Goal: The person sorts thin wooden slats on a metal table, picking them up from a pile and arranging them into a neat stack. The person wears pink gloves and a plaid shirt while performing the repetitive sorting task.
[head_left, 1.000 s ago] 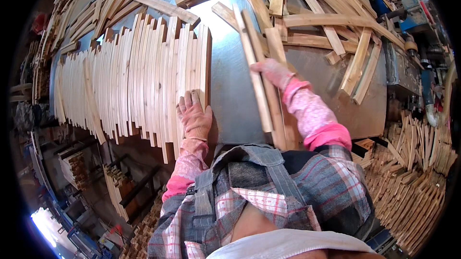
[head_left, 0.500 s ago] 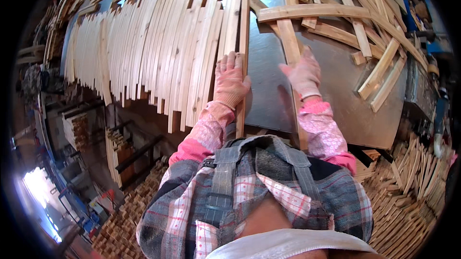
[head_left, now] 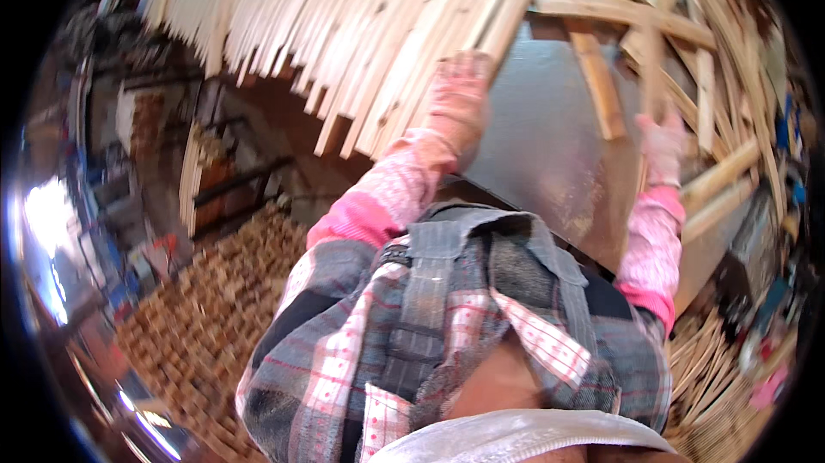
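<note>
My left hand [head_left: 460,106], in a pinkish work glove, lies with its fingers stretched out on the right end of a long row of pale wooden strips [head_left: 361,25]. The strips lie side by side across the metal tabletop [head_left: 541,145]. To the right, my gloved right hand [head_left: 664,147] is closed around the lower part of a wooden strip [head_left: 651,59], which points away from me. Motion blurs that hand and strip a little. A shorter-looking wooden piece [head_left: 595,76] lies on the metal between my hands, apart from both.
Loose wooden strips [head_left: 730,51] lie crisscrossed at the far right, one long piece [head_left: 619,15] reaching toward the row. Stacked wood ends [head_left: 215,308] fill the floor at lower left. More strips [head_left: 705,368] are piled at lower right. A dark metal bar [head_left: 241,184] juts out at left.
My right hand has moved right with a wooden strip, away from the row. My left hand stays on the row's end, where the strips now sit closer together. The whole view has shifted.
</note>
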Motion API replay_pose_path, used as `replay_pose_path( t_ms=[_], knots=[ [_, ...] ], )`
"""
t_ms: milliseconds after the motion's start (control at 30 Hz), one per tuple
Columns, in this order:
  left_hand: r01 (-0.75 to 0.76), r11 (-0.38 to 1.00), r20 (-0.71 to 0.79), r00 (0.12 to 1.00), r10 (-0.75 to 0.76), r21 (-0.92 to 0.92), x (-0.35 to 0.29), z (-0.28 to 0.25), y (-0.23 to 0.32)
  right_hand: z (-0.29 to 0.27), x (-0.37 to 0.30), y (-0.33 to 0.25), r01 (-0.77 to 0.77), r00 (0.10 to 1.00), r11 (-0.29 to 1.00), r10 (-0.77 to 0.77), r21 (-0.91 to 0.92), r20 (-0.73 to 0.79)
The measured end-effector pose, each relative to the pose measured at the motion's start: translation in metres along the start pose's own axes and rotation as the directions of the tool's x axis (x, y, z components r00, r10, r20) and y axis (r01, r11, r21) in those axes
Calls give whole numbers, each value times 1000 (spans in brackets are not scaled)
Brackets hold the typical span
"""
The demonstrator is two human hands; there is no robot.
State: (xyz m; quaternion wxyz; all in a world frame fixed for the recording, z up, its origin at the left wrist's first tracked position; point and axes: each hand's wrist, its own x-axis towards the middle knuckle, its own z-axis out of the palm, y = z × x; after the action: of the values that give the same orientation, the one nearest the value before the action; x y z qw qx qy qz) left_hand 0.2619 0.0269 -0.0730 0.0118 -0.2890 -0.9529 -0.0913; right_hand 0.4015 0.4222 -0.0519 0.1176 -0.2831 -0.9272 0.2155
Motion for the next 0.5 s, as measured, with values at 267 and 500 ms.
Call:
replay_pose_path(
  t_ms=[267, 500],
  knots=[
    [117, 993, -21, 993, -117, -14, -17, -18, 0, 14, 43, -88, -201, 818, 953, 35, 228, 574],
    [114, 989, -23, 993, -116, -91, -19, -14, 3, 38, 173, -22, -127, 929, 985, 158, -115, 333]
  ],
)
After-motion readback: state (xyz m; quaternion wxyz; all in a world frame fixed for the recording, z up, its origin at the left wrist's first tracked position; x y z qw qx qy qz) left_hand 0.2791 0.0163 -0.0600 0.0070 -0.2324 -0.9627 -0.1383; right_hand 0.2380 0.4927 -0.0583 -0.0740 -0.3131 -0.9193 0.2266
